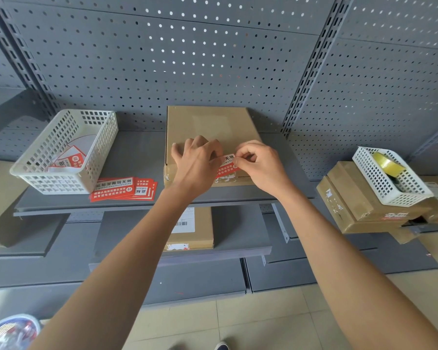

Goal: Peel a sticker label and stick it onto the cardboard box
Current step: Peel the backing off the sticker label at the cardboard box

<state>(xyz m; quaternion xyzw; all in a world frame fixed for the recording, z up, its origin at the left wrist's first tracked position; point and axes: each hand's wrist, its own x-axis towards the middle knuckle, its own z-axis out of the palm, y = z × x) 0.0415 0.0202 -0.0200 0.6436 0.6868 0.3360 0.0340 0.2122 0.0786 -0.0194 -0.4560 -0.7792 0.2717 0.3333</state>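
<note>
Sticking looks underway: right hand [257, 164] pinches the sticker [226, 165] over the box [208, 125] at the shelf's [137, 157] front edge, left hand [196, 160] flat-open steadying; next, press smooth.

A grey metal shelf [137, 157] against a perforated back panel carries three things directly. At its left stands a white lattice basket [63, 152], tilted toward the front edge. Just beside the basket's right front corner lies a fanned stack of red and white sticker labels [123, 189]. At the middle sits a flat cardboard box [208, 125], reaching back almost to the panel. A lower shelf [238, 233] holds a second cardboard box [192, 228], which seems to bear a barcode label.
</note>
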